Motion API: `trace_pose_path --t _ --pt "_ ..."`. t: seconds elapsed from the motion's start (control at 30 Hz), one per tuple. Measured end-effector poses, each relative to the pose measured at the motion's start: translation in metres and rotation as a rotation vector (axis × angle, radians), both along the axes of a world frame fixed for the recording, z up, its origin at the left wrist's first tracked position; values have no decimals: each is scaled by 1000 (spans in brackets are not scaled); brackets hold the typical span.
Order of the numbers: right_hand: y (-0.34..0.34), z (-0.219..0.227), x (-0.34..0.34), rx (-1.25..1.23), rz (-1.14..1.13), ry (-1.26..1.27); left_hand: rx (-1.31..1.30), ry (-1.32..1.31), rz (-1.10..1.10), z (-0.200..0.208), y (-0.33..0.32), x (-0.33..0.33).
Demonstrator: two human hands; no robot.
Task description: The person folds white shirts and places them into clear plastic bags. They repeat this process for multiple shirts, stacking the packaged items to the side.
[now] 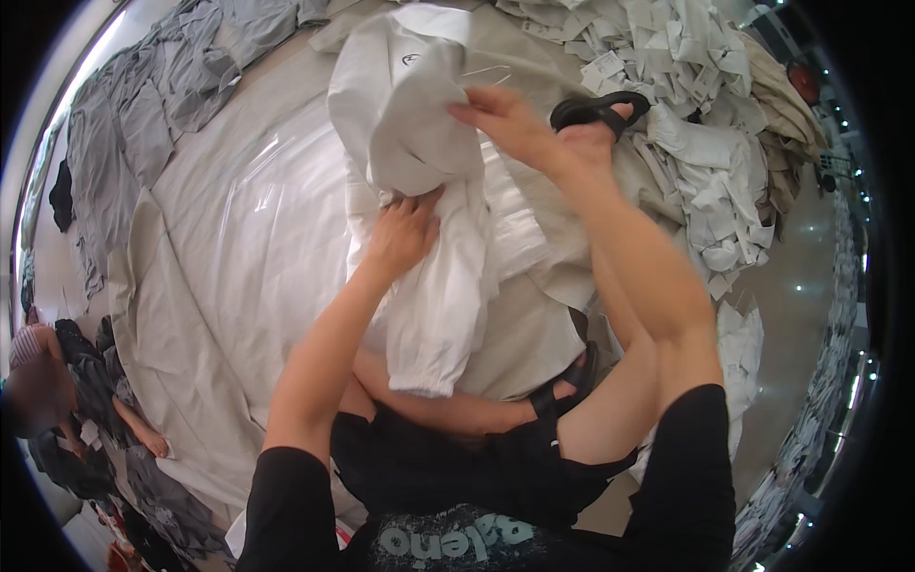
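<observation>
A white garment (396,105) with a small dark mark near its top lies in front of me, its upper part folded over and partly lifted. Its long sleeve (434,324) with a gathered elastic cuff stretches toward my lap. My left hand (405,234) presses on it just below the fold, fingers spread, some tips tucked under the cloth. At the garment's right edge, my right hand (500,114) pinches the raised fabric between thumb and fingers, slightly blurred. Beneath and right of the garment is a white, glossy flat piece (515,210).
A beige sheet (191,334) with a shiny surface spreads under everything. White garments with paper tags (705,162) are heaped at the right, grey garments (124,124) at the far left. My sandalled foot (600,114) rests beyond my right hand. Another person (48,381) sits at the left edge.
</observation>
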State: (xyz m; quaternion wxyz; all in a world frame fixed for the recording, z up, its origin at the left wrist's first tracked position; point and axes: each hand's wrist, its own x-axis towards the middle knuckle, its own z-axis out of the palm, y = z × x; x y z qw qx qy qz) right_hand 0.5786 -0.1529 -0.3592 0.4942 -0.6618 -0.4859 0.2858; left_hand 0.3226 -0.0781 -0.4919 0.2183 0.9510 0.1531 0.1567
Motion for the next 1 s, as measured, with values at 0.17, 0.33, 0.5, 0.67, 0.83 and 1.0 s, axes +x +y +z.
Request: trace_pose_path --t 0.17,0.33,0.5,0.67,0.83,1.0 --pt "-121 26 -34 64 297 -294 -176 45 -94 -34 24 -3" --pt "-187 -27 -101 4 439 -570 -1145 29 -311 2 33 -69" --pt "-200 -71 -123 -108 157 -345 -531 161 -12 46 43 -125" --pt "-151 -90 -138 -322 -505 12 -1351 -7 696 74 -28 -127" --pt "-81 -94 -157 -457 -636 -354 -1213 -314 545 48 -35 -114" --pt "-78 -94 -162 -313 -713 -262 -1162 -142 637 35 14 -133"
